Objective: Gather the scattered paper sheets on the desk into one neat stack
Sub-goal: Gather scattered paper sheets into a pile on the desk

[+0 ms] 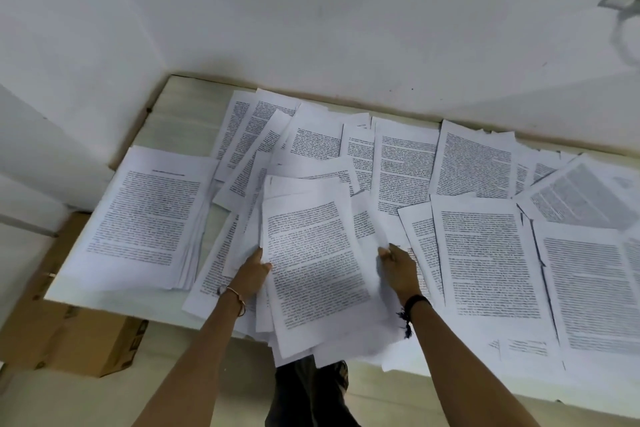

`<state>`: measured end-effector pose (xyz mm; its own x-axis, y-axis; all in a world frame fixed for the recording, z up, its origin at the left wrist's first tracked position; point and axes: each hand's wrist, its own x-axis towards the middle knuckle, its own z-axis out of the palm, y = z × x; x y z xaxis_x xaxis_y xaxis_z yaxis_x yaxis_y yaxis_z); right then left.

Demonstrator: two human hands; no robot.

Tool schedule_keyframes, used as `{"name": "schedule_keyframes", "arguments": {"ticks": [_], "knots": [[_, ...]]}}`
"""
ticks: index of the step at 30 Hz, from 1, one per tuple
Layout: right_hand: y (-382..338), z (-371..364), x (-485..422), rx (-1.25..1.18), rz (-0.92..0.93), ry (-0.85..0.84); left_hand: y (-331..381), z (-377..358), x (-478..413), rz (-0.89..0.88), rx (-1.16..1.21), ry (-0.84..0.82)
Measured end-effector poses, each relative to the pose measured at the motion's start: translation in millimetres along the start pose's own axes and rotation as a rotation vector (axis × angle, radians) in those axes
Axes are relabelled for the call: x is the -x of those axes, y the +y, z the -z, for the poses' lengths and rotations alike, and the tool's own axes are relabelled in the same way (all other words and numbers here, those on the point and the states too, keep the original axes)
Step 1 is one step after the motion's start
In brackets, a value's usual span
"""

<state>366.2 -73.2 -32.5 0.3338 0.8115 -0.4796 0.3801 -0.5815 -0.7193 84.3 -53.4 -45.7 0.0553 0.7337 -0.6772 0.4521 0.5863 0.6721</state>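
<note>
Several printed white sheets (408,166) lie scattered and overlapping across the pale desk (187,104). A loose bundle of sheets (315,260) sits at the desk's near edge, its lower end hanging past the edge. My left hand (251,272) grips the bundle's left side, thumb on top. My right hand (398,265) pinches its right side. A squared stack of sheets (145,215) rests on the desk's left part, apart from both hands.
White walls meet in a corner behind the desk. A brown cardboard box (69,333) stands on the floor under the desk's left end. More sheets (585,281) cover the right side up to the frame's edge. My legs show below the desk edge.
</note>
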Motion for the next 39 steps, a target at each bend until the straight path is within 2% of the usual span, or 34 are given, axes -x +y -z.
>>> {"name": "schedule_keyframes", "arguments": {"ticks": [3,5,7,11,12,14,17,19,22,25,28,30,34,39], "knots": [[-1,-12,4,-0.057,0.007,-0.005,1,-16,8,0.024,0.0,0.11],[-5,-14,4,-0.127,0.003,0.09,1,-23,10,0.034,-0.004,0.264],[-9,-13,1,-0.165,-0.018,0.131,4,-33,9,-0.008,0.011,0.344],[-21,-17,3,-0.137,0.052,-0.198,23,-54,12,-0.109,-0.028,0.47],[-20,-19,-1,-0.087,0.084,-0.229,28,-55,12,-0.11,-0.033,0.495],[-16,-21,-7,-0.069,0.089,-0.263,27,-50,4,-0.086,0.007,0.496],[-12,-15,-11,-0.145,-0.024,-0.313,17,-31,-11,-0.093,0.18,0.449],[-5,-11,-13,-0.128,-0.094,-0.335,23,-22,-11,-0.057,0.342,0.367],[3,-3,-9,-0.158,-0.117,-0.367,28,-16,-14,-0.002,0.417,0.266],[5,2,-7,-0.136,-0.075,-0.289,33,-18,-14,-0.03,0.39,0.247],[5,8,-8,0.014,-0.069,-0.095,38,-18,-15,-0.041,0.32,0.336],[13,14,-14,0.03,-0.104,0.043,36,-13,-15,-0.003,0.269,0.39],[22,36,-24,-0.211,-0.21,0.217,19,6,-16,0.015,0.178,0.441],[6,60,-36,-0.495,-0.174,0.323,12,16,-10,-0.002,0.19,0.477]]}}
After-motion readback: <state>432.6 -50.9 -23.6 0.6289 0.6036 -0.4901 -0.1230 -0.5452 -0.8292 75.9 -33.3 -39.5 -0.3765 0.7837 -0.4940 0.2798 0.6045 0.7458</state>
